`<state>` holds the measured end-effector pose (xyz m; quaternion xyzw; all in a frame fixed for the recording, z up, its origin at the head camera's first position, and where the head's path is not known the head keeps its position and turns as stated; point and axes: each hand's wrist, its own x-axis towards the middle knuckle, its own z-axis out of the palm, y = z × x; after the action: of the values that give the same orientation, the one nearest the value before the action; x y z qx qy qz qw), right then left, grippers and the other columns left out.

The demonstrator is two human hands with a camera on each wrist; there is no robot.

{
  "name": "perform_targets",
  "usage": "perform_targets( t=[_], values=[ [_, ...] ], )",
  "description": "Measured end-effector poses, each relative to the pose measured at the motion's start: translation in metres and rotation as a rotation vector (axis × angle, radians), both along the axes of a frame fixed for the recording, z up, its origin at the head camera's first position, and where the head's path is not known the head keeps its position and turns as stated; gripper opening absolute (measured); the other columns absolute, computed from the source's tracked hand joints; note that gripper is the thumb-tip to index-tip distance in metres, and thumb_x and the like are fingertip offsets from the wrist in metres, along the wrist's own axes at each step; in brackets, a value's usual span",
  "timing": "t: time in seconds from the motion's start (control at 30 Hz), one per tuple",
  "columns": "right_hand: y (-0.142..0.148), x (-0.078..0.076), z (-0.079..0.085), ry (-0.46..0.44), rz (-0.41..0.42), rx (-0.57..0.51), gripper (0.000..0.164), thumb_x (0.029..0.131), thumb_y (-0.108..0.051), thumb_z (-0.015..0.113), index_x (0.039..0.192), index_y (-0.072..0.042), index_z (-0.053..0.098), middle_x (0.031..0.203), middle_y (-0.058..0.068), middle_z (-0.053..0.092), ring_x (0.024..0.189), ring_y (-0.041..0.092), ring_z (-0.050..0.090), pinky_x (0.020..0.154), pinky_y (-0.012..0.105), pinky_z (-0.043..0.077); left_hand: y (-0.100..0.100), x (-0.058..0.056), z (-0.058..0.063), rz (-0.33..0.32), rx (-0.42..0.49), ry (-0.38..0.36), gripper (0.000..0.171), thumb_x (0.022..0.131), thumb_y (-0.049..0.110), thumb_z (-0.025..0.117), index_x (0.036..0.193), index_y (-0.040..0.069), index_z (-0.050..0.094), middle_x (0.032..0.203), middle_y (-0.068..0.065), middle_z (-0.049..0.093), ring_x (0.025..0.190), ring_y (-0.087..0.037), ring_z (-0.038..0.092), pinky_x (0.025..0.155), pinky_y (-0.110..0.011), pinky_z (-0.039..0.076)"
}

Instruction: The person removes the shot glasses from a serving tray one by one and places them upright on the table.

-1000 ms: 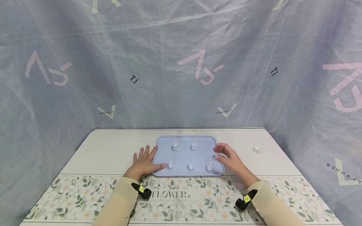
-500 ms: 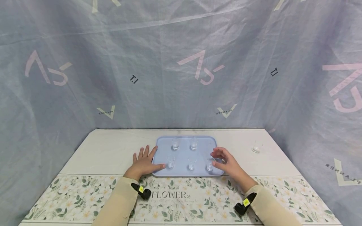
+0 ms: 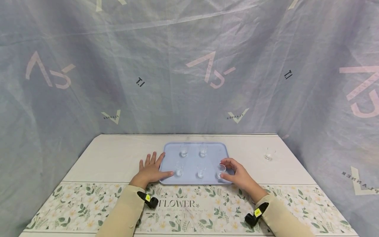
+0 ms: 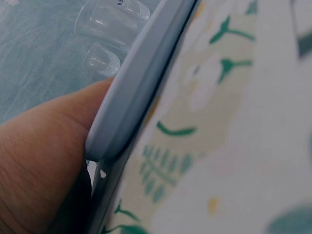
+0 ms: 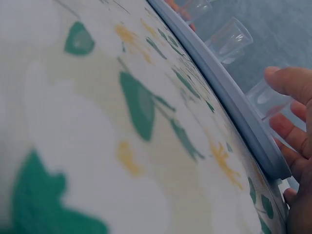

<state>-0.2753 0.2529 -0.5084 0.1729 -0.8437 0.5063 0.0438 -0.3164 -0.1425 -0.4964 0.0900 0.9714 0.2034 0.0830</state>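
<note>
A pale blue tray (image 3: pixel 189 180) lies on the table with several clear shot glasses standing on it. My left hand (image 3: pixel 149 172) rests at the tray's left edge, fingers spread, its thumb reaching over the rim near the front-left shot glass (image 3: pixel 179 169). At the front-right corner my right hand (image 3: pixel 240 175) holds a shot glass (image 3: pixel 220 169) between thumb and fingers. In the right wrist view the thumb (image 5: pixel 287 80) lies across that glass, the other fingers behind it. The left wrist view shows the left thumb (image 4: pixel 92 100) over the tray rim, with glasses beyond.
One more shot glass (image 3: pixel 268 154) stands on the white tabletop, right of the tray. The front-middle glass (image 3: pixel 201 171) and two back glasses stand on the tray. A floral cloth (image 3: pixel 189 217) covers the front of the table. Grey fabric (image 3: pixel 165 82) hangs around the back and sides.
My right hand has come in left and down from over the tray's right edge, closing its thumb and fingers round the front-right shot glass. The left hand has stayed put.
</note>
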Motion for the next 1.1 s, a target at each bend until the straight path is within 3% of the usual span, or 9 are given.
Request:
perform_targets(
  t=[0.33,0.6,0.8,0.93,1.1],
  values=[
    [-0.005,0.005,0.003,0.004,-0.017,-0.014,0.042,0.085,-0.01,0.082,0.122,-0.004,0.063,0.114,0.01,0.069,0.108,0.027,0.063,0.096,0.05,0.048,0.0,0.002,0.003,0.0,0.015,-0.005,0.11,0.081,0.072,0.068,0.164,0.02,0.018,0.168,-0.021,0.001,0.153,-0.045,-0.007,0.116,-0.069,-0.006],
    [-0.002,0.005,0.0,0.018,0.023,-0.046,0.038,0.086,-0.009,0.082,0.12,-0.003,0.065,0.105,0.007,0.07,0.096,0.019,0.063,0.085,0.036,0.051,0.0,0.003,-0.002,-0.001,0.022,-0.004,0.111,0.08,0.074,0.067,0.164,0.021,0.018,0.168,-0.02,0.001,0.153,-0.044,-0.008,0.116,-0.069,-0.005],
    [-0.002,0.004,-0.001,0.033,0.044,-0.03,0.037,0.088,-0.005,0.079,0.121,-0.001,0.064,0.104,0.009,0.069,0.093,0.02,0.063,0.081,0.033,0.052,0.0,0.003,0.0,0.001,0.016,-0.002,0.11,0.081,0.074,0.067,0.164,0.02,0.018,0.168,-0.02,0.001,0.153,-0.044,-0.007,0.116,-0.069,-0.005],
    [-0.004,0.005,0.002,0.035,0.034,-0.003,0.037,0.089,-0.001,0.076,0.123,0.003,0.062,0.106,0.014,0.069,0.093,0.024,0.063,0.081,0.036,0.053,0.001,0.003,0.002,0.002,0.011,-0.009,0.111,0.081,0.074,0.067,0.164,0.02,0.017,0.168,-0.02,0.0,0.153,-0.044,-0.008,0.116,-0.069,-0.006],
    [-0.009,0.015,0.022,0.025,0.041,0.004,0.036,0.089,0.001,0.075,0.122,0.007,0.061,0.106,0.019,0.069,0.094,0.027,0.064,0.084,0.046,0.053,0.001,0.002,0.003,0.001,0.009,-0.008,0.111,0.081,0.074,0.066,0.164,0.021,0.017,0.168,-0.02,0.0,0.153,-0.044,-0.008,0.116,-0.069,-0.007]
  ],
)
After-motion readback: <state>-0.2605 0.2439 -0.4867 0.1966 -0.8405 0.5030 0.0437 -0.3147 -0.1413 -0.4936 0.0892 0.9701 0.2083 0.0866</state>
